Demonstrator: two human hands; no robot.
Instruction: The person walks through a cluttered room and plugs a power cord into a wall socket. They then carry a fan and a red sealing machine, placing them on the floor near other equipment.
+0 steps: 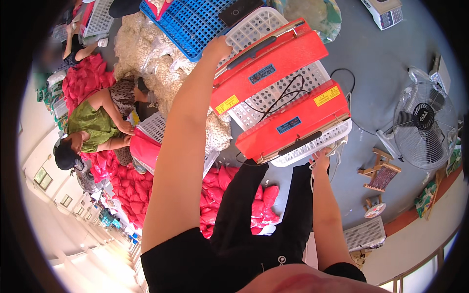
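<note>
Two red impulse heat sealers [269, 66], [293, 122] with black handles lie on an upturned white perforated plastic crate [280, 88], a black cord between them. At the crate's far left corner, my left hand [217, 48] has its fingers curled on the rim, beside a blue plastic basket [190, 22]. My right hand [320, 160] is at the near right corner, closed around a white cable [312, 166] by the crate's edge; part of its grip is hidden. A black phone [240, 11] lies across the edge of the blue basket.
Clear bags of pale pieces [157, 62] lie on the left, near a seated person [95, 121] handling a red bag. Red bags [220, 186] are piled around my legs. At right are a floor fan [423, 115], a small wooden stool [381, 172] and a scale [384, 13]; cords cross the floor.
</note>
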